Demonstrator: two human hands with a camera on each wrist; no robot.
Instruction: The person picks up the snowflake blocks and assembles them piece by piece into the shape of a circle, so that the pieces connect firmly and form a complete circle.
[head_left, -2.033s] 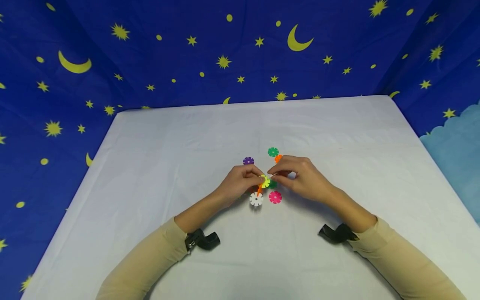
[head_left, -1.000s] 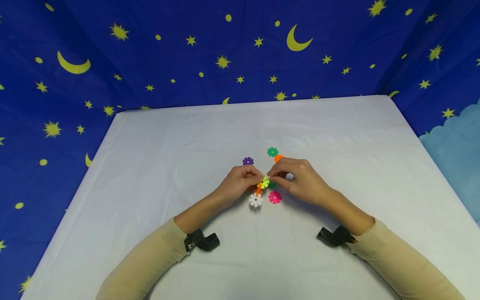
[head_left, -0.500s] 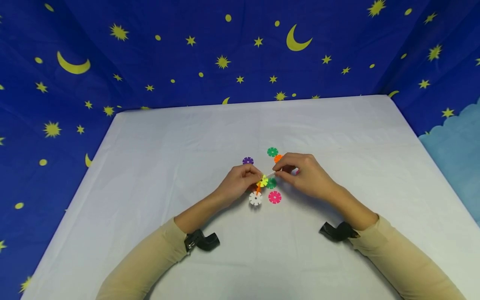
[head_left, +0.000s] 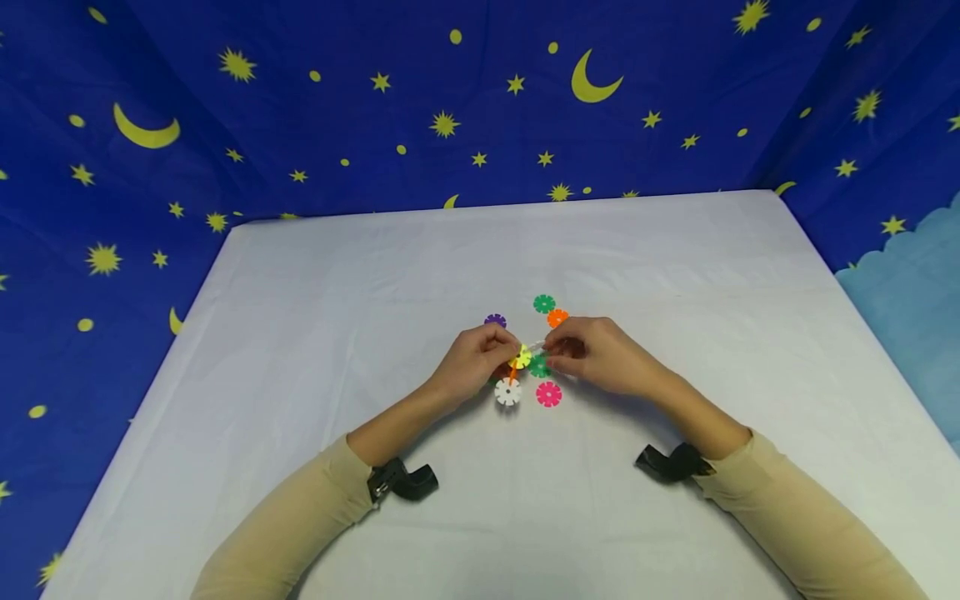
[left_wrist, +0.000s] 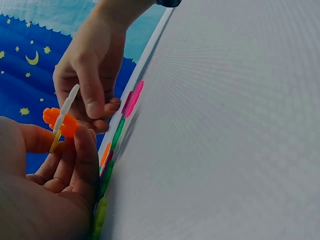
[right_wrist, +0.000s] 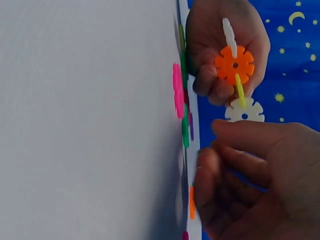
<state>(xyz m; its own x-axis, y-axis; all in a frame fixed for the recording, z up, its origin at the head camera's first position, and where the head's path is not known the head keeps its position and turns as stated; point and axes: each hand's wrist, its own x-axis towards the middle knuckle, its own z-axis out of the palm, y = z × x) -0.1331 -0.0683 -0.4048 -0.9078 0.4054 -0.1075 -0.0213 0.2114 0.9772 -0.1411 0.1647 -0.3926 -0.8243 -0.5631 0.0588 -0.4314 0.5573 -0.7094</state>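
Note:
My left hand [head_left: 476, 362] pinches a small chain of notched plastic discs by its yellow disc [head_left: 521, 357], above the table. An orange disc [right_wrist: 235, 65] slots into the yellow one, and a white disc [head_left: 507, 392] hangs on the near end. At the other end a second white disc [right_wrist: 244, 112] joins the yellow one. My right hand [head_left: 600, 354] is beside that far white disc, with bent fingers and a gap between thumb and forefinger. Nothing shows in its grasp; whether a fingertip touches the disc I cannot tell.
Loose discs lie on the white table [head_left: 337, 283]: purple [head_left: 495, 321], green [head_left: 544, 304], orange [head_left: 557, 318], another green [head_left: 539, 365] below the hands, and pink [head_left: 549, 394]. A starry blue cloth [head_left: 360, 108] hangs behind. Both wrists carry black mounts [head_left: 675, 463].
My right thumb and forefinger have parted from their pinch at the far white disc. My left hand and the chain have shifted slightly left and away from me.

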